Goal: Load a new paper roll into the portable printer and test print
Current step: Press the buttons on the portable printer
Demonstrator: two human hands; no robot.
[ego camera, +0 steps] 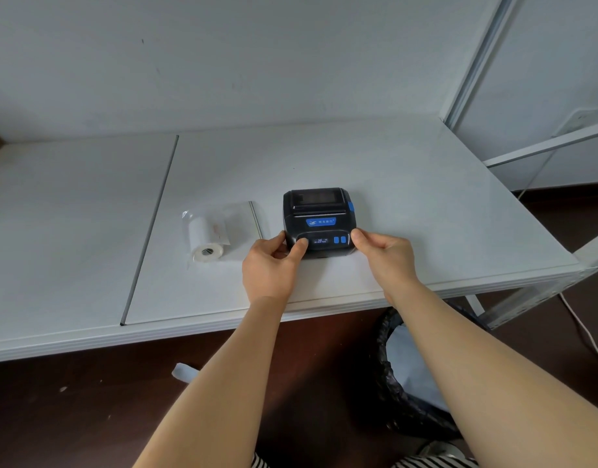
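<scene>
Paper roll [207, 238] lies inside clear bag [243, 217]; left grip [272, 261] and right grip [385, 253] pinch printer [319, 221].

Soft, even, cool daylight; faint shadows, sharp focus, wide-angle bowing at edges.

The single head-worn camera is looking forward and steeply down from above the near edge of the white table [409, 184], facing the far wall [257, 55]. Its wide angle is bending the table edges. Both forearms are entering from the near bottom, and the portable printer [319, 221] is sitting close, around mid-frame. No second view is sharing the scene.
</scene>
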